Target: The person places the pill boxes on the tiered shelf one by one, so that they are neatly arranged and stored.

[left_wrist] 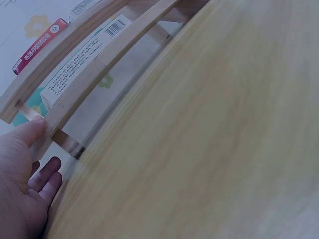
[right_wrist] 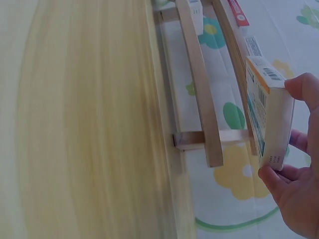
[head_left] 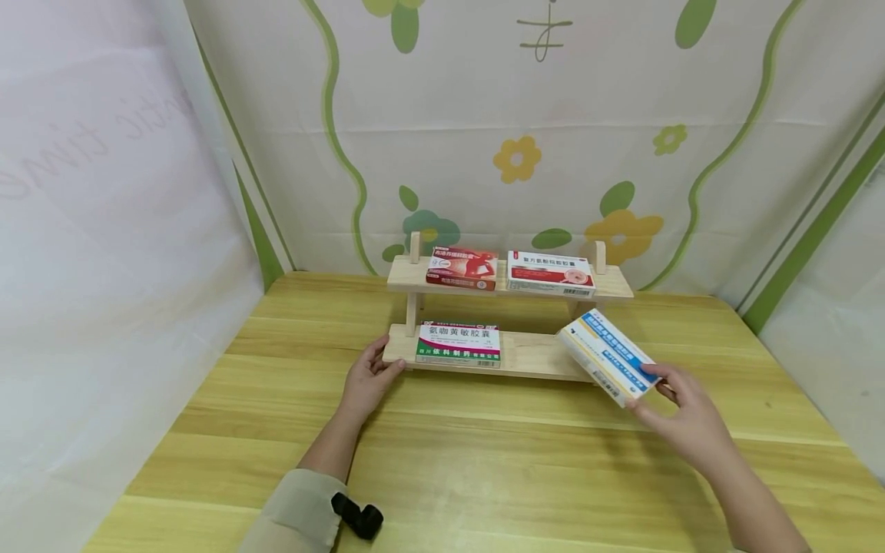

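A two-tier wooden shelf (head_left: 532,353) stands on the table. My left hand (head_left: 366,382) holds the left end of its lower board, thumb at the front edge in the left wrist view. My right hand (head_left: 687,418) grips a blue-and-white medicine box (head_left: 608,357) by its right end, thumb and fingers on opposite edges. The box is tilted and overlaps the right end of the lower board in the head view. In the right wrist view its white side and orange-striped end (right_wrist: 271,94) show. A green, white and magenta medicine box (head_left: 458,344) lies on the lower board's left part.
On the upper board lie a red medicine box (head_left: 462,267) at left and a white-and-red one (head_left: 550,273) at right. Behind the table (head_left: 484,476) hangs a flower-printed cloth (head_left: 456,100). A black device (head_left: 357,516) sits at the left sleeve.
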The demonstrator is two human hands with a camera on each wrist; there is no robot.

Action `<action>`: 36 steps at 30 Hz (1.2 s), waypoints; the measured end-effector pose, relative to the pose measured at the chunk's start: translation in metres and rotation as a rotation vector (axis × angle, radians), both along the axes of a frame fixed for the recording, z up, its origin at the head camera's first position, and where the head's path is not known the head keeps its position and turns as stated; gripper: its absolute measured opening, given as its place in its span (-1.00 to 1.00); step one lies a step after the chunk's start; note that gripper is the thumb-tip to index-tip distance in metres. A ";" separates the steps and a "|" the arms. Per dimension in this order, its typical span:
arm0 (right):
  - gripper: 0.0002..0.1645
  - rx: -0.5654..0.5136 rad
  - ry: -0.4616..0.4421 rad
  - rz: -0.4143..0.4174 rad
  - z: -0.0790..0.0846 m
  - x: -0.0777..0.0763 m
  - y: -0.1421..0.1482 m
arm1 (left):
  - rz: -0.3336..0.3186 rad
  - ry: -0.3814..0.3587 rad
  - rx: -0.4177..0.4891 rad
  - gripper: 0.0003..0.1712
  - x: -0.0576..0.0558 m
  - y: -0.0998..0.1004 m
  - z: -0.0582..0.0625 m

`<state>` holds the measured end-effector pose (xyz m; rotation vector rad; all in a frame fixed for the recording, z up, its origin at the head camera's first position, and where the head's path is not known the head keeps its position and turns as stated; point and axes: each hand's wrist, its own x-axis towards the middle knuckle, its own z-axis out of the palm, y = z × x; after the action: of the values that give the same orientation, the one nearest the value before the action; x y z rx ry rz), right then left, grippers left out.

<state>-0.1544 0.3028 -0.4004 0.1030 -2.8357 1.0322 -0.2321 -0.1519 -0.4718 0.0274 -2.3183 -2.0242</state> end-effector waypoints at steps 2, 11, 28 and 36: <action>-0.20 0.005 0.005 0.021 0.000 -0.002 -0.006 | 0.004 -0.002 -0.005 -0.26 0.000 0.000 -0.001; -0.25 0.033 0.029 0.102 -0.007 -0.008 -0.028 | 0.013 0.002 -0.003 -0.25 0.000 0.000 -0.003; -0.21 0.116 -0.030 0.154 -0.014 -0.018 -0.045 | 0.001 0.007 -0.011 -0.27 -0.001 0.000 -0.002; -0.23 0.174 -0.047 0.134 -0.009 -0.018 -0.044 | 0.013 0.007 -0.011 -0.26 0.000 0.000 -0.002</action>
<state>-0.1720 0.2588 -0.4096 0.2925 -2.9923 0.8181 -0.2323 -0.1523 -0.4741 0.0351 -2.3195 -2.0017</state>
